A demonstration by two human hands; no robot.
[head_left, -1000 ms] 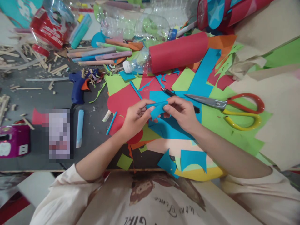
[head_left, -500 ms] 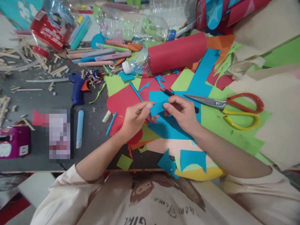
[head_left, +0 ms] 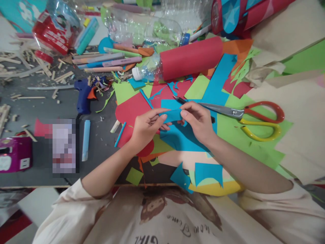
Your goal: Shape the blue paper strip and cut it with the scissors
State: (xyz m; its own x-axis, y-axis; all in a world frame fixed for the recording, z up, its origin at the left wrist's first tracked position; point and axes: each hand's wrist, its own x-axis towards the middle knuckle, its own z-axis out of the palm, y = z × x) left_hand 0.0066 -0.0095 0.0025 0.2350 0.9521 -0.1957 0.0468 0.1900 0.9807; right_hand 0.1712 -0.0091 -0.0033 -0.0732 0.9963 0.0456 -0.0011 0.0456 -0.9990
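Note:
Both hands pinch one small piece of blue paper (head_left: pixel 172 116) above the table's middle. My left hand (head_left: pixel 147 127) grips its left end between thumb and fingers. My right hand (head_left: pixel 198 122) holds the right end, thumb on top. The piece is bent into a shallow curve between them. Beneath it lie a larger blue sheet (head_left: pixel 182 139) and red paper (head_left: pixel 130 108). A black pen (head_left: pixel 179 99) lies just beyond my right hand.
Red and yellow handled scissors (head_left: pixel 254 115) lie right of my hand. A bottle wrapped in red paper (head_left: pixel 188 61) lies behind. A blue glue gun (head_left: pixel 83 93), glue sticks, markers and wood scraps cover the left. Coloured paper scraps surround the hands; brown paper (head_left: pixel 302 101) is at the right.
The blue piece has been flattened and turned slightly between my fingers; both hands have shifted a little upward. Nothing else on the table has moved.

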